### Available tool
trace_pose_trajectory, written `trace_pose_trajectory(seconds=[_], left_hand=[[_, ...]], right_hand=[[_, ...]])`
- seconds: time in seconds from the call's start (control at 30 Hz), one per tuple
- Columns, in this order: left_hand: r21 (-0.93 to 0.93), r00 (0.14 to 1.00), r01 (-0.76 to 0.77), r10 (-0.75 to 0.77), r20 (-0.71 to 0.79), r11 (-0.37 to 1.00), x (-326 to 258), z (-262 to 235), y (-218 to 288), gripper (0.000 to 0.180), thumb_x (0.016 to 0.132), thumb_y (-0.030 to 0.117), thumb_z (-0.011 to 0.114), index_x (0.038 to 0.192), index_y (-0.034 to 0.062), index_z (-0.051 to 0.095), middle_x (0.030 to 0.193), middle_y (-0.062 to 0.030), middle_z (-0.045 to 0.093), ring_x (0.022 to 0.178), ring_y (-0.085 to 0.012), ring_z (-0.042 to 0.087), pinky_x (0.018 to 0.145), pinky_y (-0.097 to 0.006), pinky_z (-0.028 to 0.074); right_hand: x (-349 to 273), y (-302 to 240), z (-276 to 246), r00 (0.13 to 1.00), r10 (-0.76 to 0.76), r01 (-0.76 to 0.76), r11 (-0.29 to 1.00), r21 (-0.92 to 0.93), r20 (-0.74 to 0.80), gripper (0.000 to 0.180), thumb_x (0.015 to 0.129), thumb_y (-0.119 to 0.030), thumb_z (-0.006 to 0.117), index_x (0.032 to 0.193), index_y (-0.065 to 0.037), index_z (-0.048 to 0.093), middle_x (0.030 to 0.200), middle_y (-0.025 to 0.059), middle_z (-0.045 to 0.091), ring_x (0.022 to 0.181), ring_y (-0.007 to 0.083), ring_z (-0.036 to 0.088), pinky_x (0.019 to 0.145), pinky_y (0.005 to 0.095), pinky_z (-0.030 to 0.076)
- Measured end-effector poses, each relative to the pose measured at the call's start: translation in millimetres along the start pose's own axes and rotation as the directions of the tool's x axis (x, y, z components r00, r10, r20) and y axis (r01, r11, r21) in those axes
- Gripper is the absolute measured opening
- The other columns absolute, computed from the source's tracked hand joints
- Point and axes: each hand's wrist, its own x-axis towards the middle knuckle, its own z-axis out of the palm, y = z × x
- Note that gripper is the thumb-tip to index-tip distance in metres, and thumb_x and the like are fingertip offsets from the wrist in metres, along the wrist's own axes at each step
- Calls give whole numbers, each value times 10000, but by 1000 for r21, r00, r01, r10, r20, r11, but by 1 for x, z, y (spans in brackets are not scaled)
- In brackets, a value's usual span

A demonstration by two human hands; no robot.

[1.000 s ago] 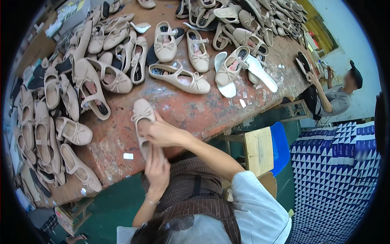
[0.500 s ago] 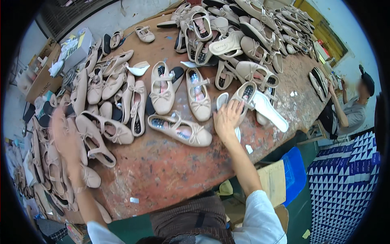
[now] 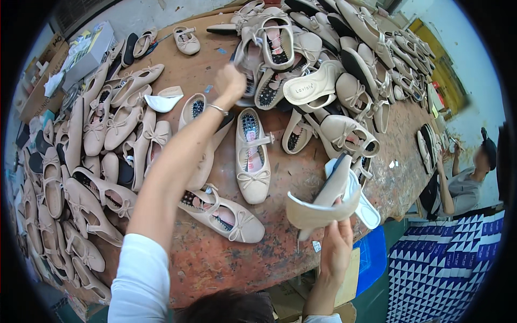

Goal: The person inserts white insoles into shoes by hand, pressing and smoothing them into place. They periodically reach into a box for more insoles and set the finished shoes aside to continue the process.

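My right hand point(image 3: 338, 245) grips a cream insole point(image 3: 315, 215) with a white edge, its thumb on the upper face. Touching or just behind that insole, a beige shoe point(image 3: 336, 177) stands tilted; whether my fingers also hold it cannot be seen. My left arm reaches far across the table, and my left hand point(image 3: 230, 85) is closed beside the shoe pile, what it holds hidden. A beige strap shoe with a bow point(image 3: 253, 161) lies upright between my arms. Another such shoe point(image 3: 229, 218) lies sideways nearer to me. A white-edged insole point(image 3: 368, 207) rests at the right.
Beige shoes pile high at the back right point(image 3: 361, 59), with an insole point(image 3: 312, 86) on top. Many more shoes point(image 3: 89, 183) crowd the left side. A loose insole piece point(image 3: 164, 99) lies behind my left arm. At the far right a person point(image 3: 466, 177) handles shoes near stacked blue-and-white boxes point(image 3: 436, 264).
My left hand has gone from the left-hand shoes across to the back pile. My right hand has come nearer and lifted an insole. The view has shifted, and my head leans lower.
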Motion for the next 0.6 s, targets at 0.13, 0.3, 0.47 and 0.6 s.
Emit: trace_pose_trajectory(seconds=[0.13, 0.3, 0.47, 0.6], left_hand=[[88, 950, -221, 235, -204, 971, -5, -114, -26, 278, 945, 237, 489, 1012, 41, 675, 954, -235, 688, 923, -410, 666, 763, -510, 512], [-66, 965, -250, 254, 64, 966, -171, -305, -126, 269, 995, 161, 508, 1129, -49, 609, 877, -71, 633, 835, -114, 551, 746, -281, 450], [18, 846, 51, -53, 530, 999, -377, -377, -193, 191, 936, 128, 568, 1005, -29, 652, 784, -205, 619, 718, -287, 608, 708, -369, 479], [258, 985, 23, -66, 159, 966, -479, -364, -251, 163, 896, 47, 569, 1022, -33, 634, 970, -242, 642, 908, -444, 604, 787, -461, 483]], right_hand=[[-14, -2, 4, 994, -110, 99, 956, 277, 25, 670, 965, -138, 528, 1516, 48, 196, 1567, 156, 312, 1428, 280, 346, 1177, 460, 274], [-42, 36, 11, 933, 42, -292, 670, 683, 357, 351, 967, -299, 558, 1197, -41, 497, 722, 14, 421, 582, 140, 444, 715, 371, 490], [-86, 61, 27, 773, 308, -543, 773, 328, 555, 493, 1007, -332, 509, 1362, 9, 483, 772, 27, 481, 567, 96, 426, 593, 291, 428], [-132, 62, 46, 700, 411, -600, 782, 169, 583, 532, 1019, -361, 496, 1343, 61, 503, 838, 41, 561, 618, 84, 456, 644, 312, 480]])
